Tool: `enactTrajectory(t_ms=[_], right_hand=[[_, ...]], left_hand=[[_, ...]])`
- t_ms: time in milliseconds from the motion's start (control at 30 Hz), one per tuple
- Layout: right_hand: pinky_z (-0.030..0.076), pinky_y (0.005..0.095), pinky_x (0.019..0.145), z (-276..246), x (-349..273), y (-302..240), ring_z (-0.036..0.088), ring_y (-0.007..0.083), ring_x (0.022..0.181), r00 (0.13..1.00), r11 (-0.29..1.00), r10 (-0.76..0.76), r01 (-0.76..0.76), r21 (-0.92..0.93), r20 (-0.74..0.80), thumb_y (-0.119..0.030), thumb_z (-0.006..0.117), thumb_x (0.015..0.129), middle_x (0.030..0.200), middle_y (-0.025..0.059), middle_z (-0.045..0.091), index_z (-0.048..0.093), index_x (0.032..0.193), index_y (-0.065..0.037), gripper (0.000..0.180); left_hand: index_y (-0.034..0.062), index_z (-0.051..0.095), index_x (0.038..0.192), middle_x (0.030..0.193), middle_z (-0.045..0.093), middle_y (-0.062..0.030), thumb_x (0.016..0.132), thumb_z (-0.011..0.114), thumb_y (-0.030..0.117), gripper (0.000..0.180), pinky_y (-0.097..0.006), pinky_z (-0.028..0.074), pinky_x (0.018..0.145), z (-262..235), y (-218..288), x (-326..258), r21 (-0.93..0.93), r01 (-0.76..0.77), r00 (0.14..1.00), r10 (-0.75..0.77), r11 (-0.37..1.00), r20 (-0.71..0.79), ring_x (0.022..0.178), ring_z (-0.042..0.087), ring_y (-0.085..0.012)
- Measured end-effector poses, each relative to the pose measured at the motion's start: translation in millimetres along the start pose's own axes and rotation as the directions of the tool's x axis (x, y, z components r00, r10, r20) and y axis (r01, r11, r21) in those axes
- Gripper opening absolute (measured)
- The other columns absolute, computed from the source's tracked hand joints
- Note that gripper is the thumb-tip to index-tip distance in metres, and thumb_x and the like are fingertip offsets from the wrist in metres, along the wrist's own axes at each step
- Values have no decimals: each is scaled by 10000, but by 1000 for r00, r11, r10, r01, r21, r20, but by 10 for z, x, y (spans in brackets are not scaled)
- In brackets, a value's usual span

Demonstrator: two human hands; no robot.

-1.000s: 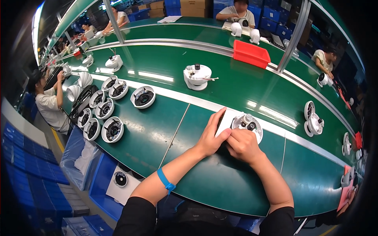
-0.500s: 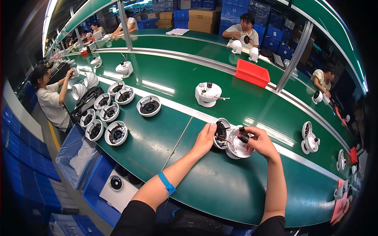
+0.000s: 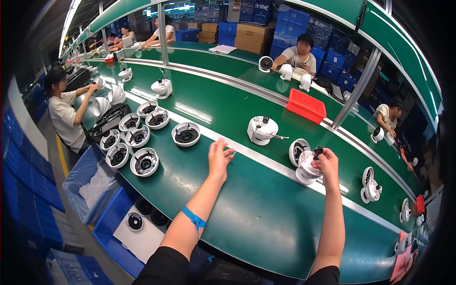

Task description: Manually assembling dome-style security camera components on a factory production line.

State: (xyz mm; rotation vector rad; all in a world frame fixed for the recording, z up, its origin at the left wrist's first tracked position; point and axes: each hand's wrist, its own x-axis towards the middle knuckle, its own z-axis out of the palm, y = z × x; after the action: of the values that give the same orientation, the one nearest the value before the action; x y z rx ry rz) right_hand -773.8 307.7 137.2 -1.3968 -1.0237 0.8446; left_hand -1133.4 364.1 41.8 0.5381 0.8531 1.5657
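Observation:
My right hand [image 3: 327,165] is closed on the black part atop a white dome camera housing [image 3: 305,172], at the edge of the green conveyor. Against that housing leans a round white shell with a dark inside [image 3: 299,151]. My left hand [image 3: 220,159] holds nothing; its fingers are apart above the green worktable [image 3: 256,209]. Nearest to it on the left lies a round white shell with a black ring inside [image 3: 185,134]. Beyond my hands, another white camera housing [image 3: 262,129] with a black knob and a loose wire stands on the conveyor.
Several white shells [image 3: 144,162] cluster on the table's left. A red tray [image 3: 306,106] sits across the conveyor. More housings [image 3: 371,185] stand to the right. A blue bin [image 3: 107,223] is below the table's left edge. Co-workers sit at the left and far side.
My left hand has let go of the shell and moved left. My right hand has carried the housing and shell away from me, onto the conveyor's edge.

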Motion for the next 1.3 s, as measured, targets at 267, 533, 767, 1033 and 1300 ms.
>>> enactTrajectory(t_ms=[267,533,767,1033,1300], right_hand=[[588,278,727,59,625,610,749,210,883,938,978,-168,198,71,-304,-7,569,929,1172,144,679,640,1137,71,234],[537,274,545,1143,299,426,735,179,710,985,938,-125,156,-310,120,-102,663,896,1111,151,712,522,1395,59,543],[526,247,519,1243,362,402,719,154,717,968,967,-250,251,-46,21,-115,612,997,1174,120,704,699,1239,6,284],[447,222,616,854,-10,84,606,75,679,953,914,-302,300,-273,37,-61,606,994,889,45,741,760,1155,-16,227],[547,309,740,416,-724,-23,735,246,881,884,774,-425,465,-429,192,30,628,831,1032,200,763,745,1081,48,276]], left_hand=[[226,403,1563,1438,287,-67,1021,620,410,612,-341,537,766,-359,395,322,102,-101,943,128,990,-308,1039,551,-168],[98,535,1412,1255,458,-196,970,691,402,559,-346,507,854,-493,396,504,637,-167,869,417,753,-265,939,552,-230],[38,545,1086,1080,528,-155,944,742,342,389,-376,548,789,-272,223,368,641,-367,911,399,674,102,853,601,-237],[90,485,1371,1109,540,-118,963,659,59,444,-322,628,657,27,42,-91,479,-40,901,-175,877,396,861,665,-168],[79,269,1590,1260,572,-168,910,598,27,757,-318,578,707,224,-349,-434,461,-39,849,-214,887,483,942,660,-196]])
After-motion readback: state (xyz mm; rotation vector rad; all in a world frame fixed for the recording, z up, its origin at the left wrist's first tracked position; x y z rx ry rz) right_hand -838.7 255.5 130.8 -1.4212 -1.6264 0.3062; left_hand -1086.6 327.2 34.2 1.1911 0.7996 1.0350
